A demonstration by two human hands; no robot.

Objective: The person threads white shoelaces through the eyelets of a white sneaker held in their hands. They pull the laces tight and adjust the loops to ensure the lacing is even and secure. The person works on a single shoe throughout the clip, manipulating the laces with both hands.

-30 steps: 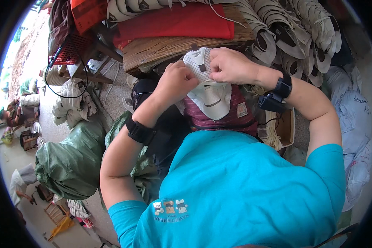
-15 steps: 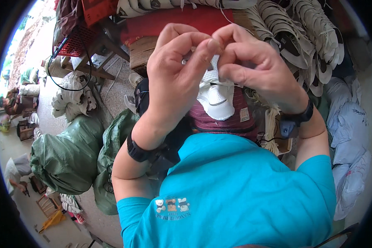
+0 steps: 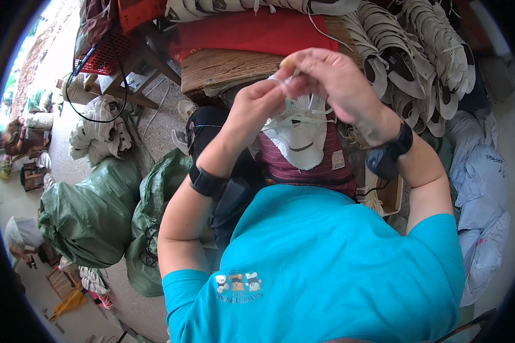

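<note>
A white mesh shoe upper point(image 3: 303, 150) lies toe toward me on a striped maroon cloth point(image 3: 277, 163) over my lap. A white shoelace point(image 3: 300, 119) crosses it, with a loose stretch reaching out at the side. Above the upper's far end, my left hand point(image 3: 256, 103) is closed, thumb and finger pinching the lace. My right hand point(image 3: 340, 86) meets it fingertip to fingertip, its fingers bent together on the same lace and slightly blurred. Both hands partly cover the upper's far end.
Beyond my hands stands a wooden bench point(image 3: 234, 66) with a red cloth point(image 3: 252, 37) on it. Stacked shoe uppers point(image 3: 403, 51) hang at the far right. Green sacks point(image 3: 91, 211) lie at left, pale bags point(image 3: 480, 177) at right. A box of laces point(image 3: 390, 200) sits beside my right elbow.
My left hand has turned and come down nearer me. My right hand has lifted its wrist and reaches across to it. More of the upper and its crossing lace shows.
</note>
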